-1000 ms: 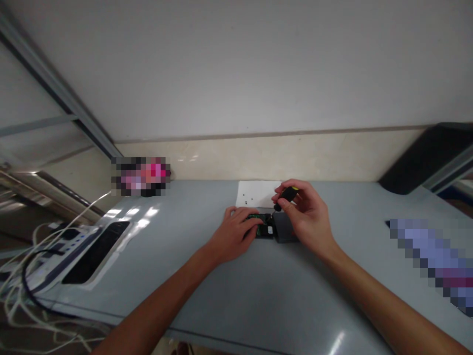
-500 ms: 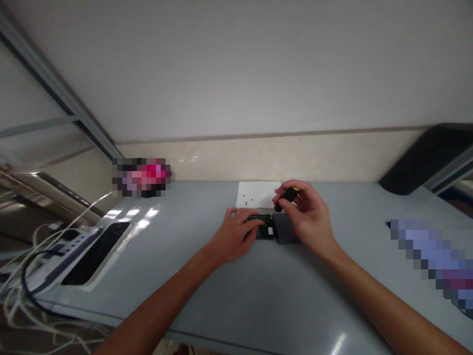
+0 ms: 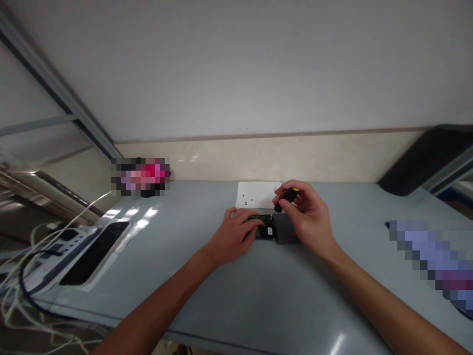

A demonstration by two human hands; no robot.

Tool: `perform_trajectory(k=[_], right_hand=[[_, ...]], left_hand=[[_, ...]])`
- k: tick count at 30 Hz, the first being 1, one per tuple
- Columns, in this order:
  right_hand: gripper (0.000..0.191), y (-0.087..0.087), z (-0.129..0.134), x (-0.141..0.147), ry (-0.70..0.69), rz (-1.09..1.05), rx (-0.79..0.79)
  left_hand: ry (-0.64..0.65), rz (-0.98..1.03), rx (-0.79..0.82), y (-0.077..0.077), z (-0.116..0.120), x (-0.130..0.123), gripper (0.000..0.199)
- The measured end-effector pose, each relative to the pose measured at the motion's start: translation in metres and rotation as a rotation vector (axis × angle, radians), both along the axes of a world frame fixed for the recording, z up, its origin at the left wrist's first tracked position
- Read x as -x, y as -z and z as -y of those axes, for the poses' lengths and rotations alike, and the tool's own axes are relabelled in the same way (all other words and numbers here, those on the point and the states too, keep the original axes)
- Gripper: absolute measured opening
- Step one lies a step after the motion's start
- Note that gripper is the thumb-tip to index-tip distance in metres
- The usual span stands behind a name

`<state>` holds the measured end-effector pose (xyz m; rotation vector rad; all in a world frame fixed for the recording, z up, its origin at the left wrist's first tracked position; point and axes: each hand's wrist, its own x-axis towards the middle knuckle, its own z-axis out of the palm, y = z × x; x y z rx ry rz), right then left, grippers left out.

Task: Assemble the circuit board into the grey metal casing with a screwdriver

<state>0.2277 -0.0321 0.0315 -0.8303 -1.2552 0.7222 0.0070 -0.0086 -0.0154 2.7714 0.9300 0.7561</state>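
Observation:
My right hand (image 3: 313,217) is closed round the black and yellow handle of a screwdriver (image 3: 287,199). The tool slants down to the left, its thin shaft reaching a small opened device with a green circuit board (image 3: 264,231). Over the left part of that board, my left hand (image 3: 233,235) curls its fingers and steadies it. Against the board's right side lies a dark grey flap or casing (image 3: 284,229), partly under my right hand. Just behind, several tiny dark screws (image 3: 246,203) rest on a white sheet of paper (image 3: 260,193). Where exactly the tip meets the board is too small to tell.
A phone-like black slab (image 3: 94,254) and a white power strip (image 3: 55,261) with tangled cables (image 3: 22,305) occupy the table's left edge. Blurred-out items (image 3: 142,177) stand at back left, another (image 3: 432,261) at right. A black object (image 3: 424,160) leans at back right.
Both hands and the screwdriver keep almost the same place over the device. Only a very slight shift of the camera view shows.

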Motion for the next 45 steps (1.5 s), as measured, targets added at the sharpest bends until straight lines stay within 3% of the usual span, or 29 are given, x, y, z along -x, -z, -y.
perform_trajectory(k=[45], right_hand=[[0.022,0.0052,0.0013,0.0018,-0.014,-0.017,-0.028]], left_hand=[[-0.029,0.022,-0.052,0.0029,-0.0003,-0.0002,0.027]])
